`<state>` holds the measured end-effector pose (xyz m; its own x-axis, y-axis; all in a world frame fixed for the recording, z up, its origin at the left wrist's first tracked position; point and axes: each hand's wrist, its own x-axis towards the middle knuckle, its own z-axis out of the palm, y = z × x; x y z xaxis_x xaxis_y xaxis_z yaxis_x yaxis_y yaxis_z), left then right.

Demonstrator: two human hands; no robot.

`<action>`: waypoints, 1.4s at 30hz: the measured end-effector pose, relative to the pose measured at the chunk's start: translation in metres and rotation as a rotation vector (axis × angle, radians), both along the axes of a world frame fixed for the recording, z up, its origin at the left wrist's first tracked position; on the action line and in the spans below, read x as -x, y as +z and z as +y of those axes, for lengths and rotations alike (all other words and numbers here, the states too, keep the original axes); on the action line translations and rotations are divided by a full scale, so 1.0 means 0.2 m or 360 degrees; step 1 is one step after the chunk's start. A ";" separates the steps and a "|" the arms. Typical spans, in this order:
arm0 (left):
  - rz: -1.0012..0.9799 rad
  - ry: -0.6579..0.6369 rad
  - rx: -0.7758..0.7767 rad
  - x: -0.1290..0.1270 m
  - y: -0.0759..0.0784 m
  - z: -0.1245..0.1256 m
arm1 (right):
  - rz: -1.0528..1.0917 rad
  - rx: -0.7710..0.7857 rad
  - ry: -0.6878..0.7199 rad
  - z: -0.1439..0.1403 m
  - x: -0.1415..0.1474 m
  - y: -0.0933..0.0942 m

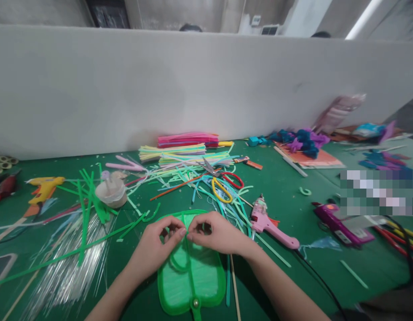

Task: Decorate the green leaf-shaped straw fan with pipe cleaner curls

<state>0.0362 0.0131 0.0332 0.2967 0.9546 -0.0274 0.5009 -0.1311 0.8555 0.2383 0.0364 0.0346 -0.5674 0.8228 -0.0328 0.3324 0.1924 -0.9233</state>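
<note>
A flat green piece (pixel 208 272) with rounded corners, a raised rim and a strip down its middle lies in front of me. A small round metallic bead sits at its near end. My left hand (pixel 166 236) is over its far left part, thumb and fingertips pinched together. My right hand (pixel 213 229) meets it from the other side, also pinching, the fingertips nearly touching. Between them is a thin green strip (pixel 179 269), whose loop curls over the flat piece below my left fingers. Its gripped part is mostly hidden by the fingertips.
A pink glue gun (pixel 273 229) with a cord lies right, near a purple device (pixel 343 223). Beyond my hands are scissors (pixel 223 183) and bundles of coloured strips (pixel 183 154). At left are a yellow glue gun (pixel 46 189), a cup (pixel 111 194) and clear sticks (pixel 76 258).
</note>
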 end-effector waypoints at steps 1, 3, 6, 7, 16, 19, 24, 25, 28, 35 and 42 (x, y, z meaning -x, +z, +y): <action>-0.0004 0.0009 -0.0002 0.00 0.00 0.00 | 0.0018 0.0001 -0.0025 0.00 0.00 0.00; -0.0006 0.0043 -0.0021 0.01 0.00 0.01 | 0.0056 -0.0010 -0.0099 0.00 0.01 0.00; -0.0029 0.0094 -0.0021 0.00 0.00 0.00 | 0.0143 -0.0035 -0.0255 -0.01 0.05 -0.01; -0.0049 0.0110 -0.0016 0.00 -0.01 0.00 | 0.0198 -0.0018 -0.0316 -0.02 0.07 -0.01; -0.0189 0.0064 0.0096 0.00 -0.01 0.01 | 0.0372 0.0241 -0.0361 0.01 0.10 -0.07; -0.0198 -0.0137 0.0241 0.02 0.00 0.01 | 0.0228 0.0241 -0.0102 0.02 0.05 -0.05; -0.0244 -0.0319 0.0394 0.02 0.02 0.00 | 0.0122 0.0145 0.0184 0.00 0.02 -0.01; -0.0261 -0.0313 0.0402 0.01 0.02 0.00 | 0.0138 0.0150 0.0200 0.00 0.02 0.00; -0.0331 -0.0162 0.0359 0.01 0.01 0.00 | 0.0250 0.0211 0.0026 0.00 0.02 0.01; -0.0288 0.0026 0.0186 0.02 -0.01 0.00 | 0.0177 0.0216 -0.0093 0.00 0.03 0.02; -0.0252 -0.0112 0.0204 0.01 0.01 0.00 | 0.0134 0.0193 0.0134 0.00 0.01 0.02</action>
<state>0.0336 0.0128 0.0344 0.3727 0.9230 -0.0954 0.3526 -0.0458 0.9346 0.2365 0.0367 0.0390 -0.6393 0.7650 -0.0783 0.2403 0.1021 -0.9653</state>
